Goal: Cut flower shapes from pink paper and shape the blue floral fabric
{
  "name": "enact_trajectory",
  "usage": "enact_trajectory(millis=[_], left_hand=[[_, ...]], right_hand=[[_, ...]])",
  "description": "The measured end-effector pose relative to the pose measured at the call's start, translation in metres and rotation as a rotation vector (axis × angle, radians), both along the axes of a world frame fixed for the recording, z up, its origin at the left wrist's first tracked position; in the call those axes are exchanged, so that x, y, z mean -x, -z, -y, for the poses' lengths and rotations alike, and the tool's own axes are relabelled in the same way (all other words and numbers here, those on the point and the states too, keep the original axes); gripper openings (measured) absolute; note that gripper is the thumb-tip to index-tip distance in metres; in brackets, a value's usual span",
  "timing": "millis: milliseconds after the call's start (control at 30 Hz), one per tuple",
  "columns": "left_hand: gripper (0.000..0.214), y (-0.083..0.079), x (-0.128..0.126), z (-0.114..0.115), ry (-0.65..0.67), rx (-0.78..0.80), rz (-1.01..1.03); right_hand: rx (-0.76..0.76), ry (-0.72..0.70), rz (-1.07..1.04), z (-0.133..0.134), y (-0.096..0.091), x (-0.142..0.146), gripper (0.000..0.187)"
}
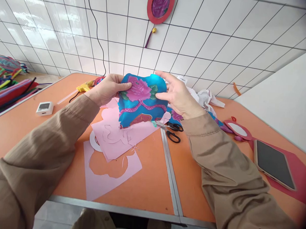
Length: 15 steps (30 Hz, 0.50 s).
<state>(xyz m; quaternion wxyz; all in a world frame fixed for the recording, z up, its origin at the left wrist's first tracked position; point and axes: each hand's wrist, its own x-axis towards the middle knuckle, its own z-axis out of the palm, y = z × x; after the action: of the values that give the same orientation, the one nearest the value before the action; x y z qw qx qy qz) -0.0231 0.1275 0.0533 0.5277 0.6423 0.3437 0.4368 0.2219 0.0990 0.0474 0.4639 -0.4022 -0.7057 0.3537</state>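
Between my two hands a piece of blue floral fabric [143,107] is held up above the table, with a pink flower and a dotted pink band on it. My left hand [111,87] pinches its left edge, thumb on the front. My right hand [175,93] grips the right edge, its thumb on the front and its index finger stretched along the top. Below the fabric lie black-handled scissors [173,136] and pink paper sheets [116,140]. One pink sheet [94,186] nearer me has a rounded shape cut out of it.
A yellow glue gun [85,86] and a small white box [45,108] are at the left, beyond them colourful craft strips [9,91]. On the right are a phone [275,163], red paper [299,171] and a red oval frame [238,129]. A metal seam [169,169] crosses the orange table [149,192].
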Motion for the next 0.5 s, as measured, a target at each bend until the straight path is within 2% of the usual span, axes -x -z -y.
enact_trajectory(millis=[233,367,500], left_hand=[[0.008,-0.005,-0.001,0.006,-0.038,-0.012,0.015],[0.008,-0.005,0.002,0.005,-0.012,-0.02,0.036],[0.018,-0.005,0.003,0.006,0.053,-0.01,0.008]], right_hand=[[0.041,0.034,-0.107,0.008,-0.007,0.005,0.074],[0.044,0.049,-0.11,0.013,-0.01,0.006,0.071],[0.033,0.017,-0.131,0.012,-0.009,0.005,0.073]])
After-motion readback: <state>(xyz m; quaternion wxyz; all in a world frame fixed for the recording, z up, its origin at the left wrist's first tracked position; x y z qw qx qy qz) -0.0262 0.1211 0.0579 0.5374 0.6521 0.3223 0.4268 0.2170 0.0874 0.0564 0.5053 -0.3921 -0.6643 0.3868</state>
